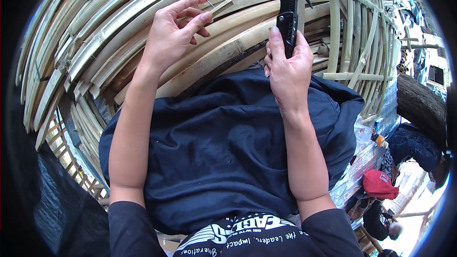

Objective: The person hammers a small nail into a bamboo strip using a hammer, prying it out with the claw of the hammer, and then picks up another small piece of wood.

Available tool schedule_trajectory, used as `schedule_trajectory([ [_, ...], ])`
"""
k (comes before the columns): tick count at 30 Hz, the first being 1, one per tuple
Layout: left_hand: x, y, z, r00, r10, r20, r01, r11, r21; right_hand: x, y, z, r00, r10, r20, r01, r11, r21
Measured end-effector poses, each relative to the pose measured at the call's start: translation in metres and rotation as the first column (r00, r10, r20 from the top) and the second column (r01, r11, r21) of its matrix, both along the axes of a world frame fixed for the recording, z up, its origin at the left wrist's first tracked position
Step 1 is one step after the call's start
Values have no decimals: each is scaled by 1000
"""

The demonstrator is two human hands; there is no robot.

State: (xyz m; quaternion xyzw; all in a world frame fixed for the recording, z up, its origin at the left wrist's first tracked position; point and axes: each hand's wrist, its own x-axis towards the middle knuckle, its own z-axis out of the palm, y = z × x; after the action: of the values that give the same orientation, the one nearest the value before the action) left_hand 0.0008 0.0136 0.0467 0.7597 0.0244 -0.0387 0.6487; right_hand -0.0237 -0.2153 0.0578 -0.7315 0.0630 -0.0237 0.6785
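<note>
My right hand [291,74] is wrapped round the black handle of a small claw hammer [288,4], the folding multi-tool kind, with its head raised over the bamboo strips. To the left, my left hand [172,33] has its thumb and index finger close around a thin nail [210,4]; its other fingers are curled. Right beside the thumb tip is a short split piece of bamboo [223,7], and whether the thumb touches it I cannot tell. Long curved bamboo strips [223,50] lie behind both hands.
Dark blue cloth [214,147] covers my lap. At the right stand a woven bamboo frame [359,33] and a thick log [419,107]. Lower right are a red cap or bag [380,184], a small bottle [381,142] and other people. Black sheeting [57,200] hangs at the left.
</note>
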Motion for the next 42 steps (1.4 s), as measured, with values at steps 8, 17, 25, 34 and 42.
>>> schedule_trajectory([
  [8,1,4,2,996,-43,-75,37,996,-78,1,-2,0,1000,6,2,-6,1000,-16],
  [17,0,9,4,981,-109,-159,79,980,-181,0,0,2,1000,20,-23,-19,1000,17],
  [25,0,10,2,980,-128,-154,96,975,-200,-1,0,3,999,20,-26,-20,1000,24],
  [34,0,0,-4,998,-57,3,57,997,-57,-1,1,3,999,21,-35,-21,1000,14],
  [42,-6,-19,-23,992,1,125,-17,992,124,-1,2,1,999,32,-38,-31,999,39],
])
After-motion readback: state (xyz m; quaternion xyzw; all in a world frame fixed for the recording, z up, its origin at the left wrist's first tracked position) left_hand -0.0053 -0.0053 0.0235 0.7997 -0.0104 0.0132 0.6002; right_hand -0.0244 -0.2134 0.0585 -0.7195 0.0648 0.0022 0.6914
